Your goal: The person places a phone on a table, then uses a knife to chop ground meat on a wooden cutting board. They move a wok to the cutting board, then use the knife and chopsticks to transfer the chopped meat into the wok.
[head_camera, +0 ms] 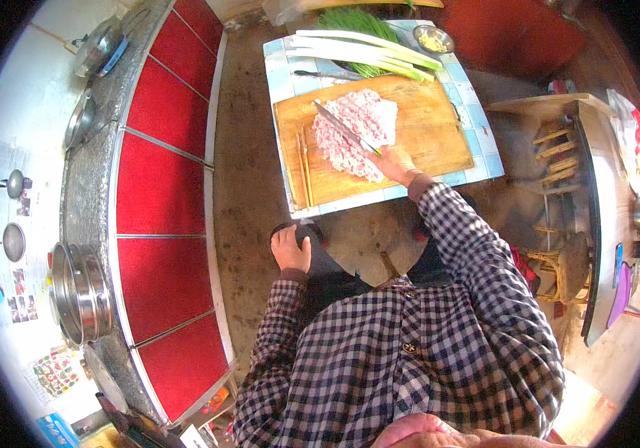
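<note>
My right hand (394, 163) grips the handle of a kitchen knife (344, 126), whose blade lies slanted over a spread of chopped pale-pink meat (373, 109). The meat covers the middle and left of a wooden cutting board (434, 126). A pair of wooden chopsticks (304, 173) rests along the board's left side. My left hand (291, 249) lies on my left knee, off the table, with nothing in it and its fingers slightly apart. Beyond the board, long white leek stalks (359, 50) lie across a heap of green leaves (353, 23). A small metal bowl (433, 40) holds chopped yellowish pieces.
The board sits on a low table with blue and white tiles (488, 147). Red-fronted cabinets (163, 185) run along the left, with a metal steamer pot (81, 294) on their counter. At right stand a wooden-topped table (605, 224) and a wicker chair (569, 269).
</note>
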The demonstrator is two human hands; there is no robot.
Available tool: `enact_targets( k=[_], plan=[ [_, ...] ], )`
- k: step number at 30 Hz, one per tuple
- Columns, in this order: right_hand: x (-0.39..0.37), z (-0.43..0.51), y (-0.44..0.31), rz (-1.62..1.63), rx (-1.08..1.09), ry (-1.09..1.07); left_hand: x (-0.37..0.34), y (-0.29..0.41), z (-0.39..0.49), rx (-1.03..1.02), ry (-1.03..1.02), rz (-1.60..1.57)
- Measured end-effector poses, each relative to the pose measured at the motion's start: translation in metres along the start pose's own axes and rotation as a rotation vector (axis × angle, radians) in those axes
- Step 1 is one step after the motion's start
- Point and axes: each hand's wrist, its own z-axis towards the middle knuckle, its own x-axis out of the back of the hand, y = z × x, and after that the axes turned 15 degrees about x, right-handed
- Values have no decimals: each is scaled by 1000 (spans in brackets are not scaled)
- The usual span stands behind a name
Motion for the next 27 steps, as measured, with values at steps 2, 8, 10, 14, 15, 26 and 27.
enact_targets(
  k=[2, 8, 10, 14, 15, 26, 27],
  plan=[
    [2, -5, 6, 25, 95, 123, 0, -3, -1, 43, -44, -48],
    [-4, -10, 0, 42, -17, 201, -6, -2, 1, 37, -69, -43],
    [0, -4, 7, 149, -67, 49, -5, -1, 1, 57, -82, 1],
    [26, -12, 43, 417, -185, 12, -2, -2, -3, 85, -83, -27],
    [33, -21, 53, 572, -200, 29, -2, -3, -3, 60, -78, -38],
    [68, -34, 175, 392, -525, 236, -5, 4, 6, 19, -118, 44],
    [65, -32, 182, 420, -494, 228, -5, 5, 7, 18, -118, 60]
  ],
)
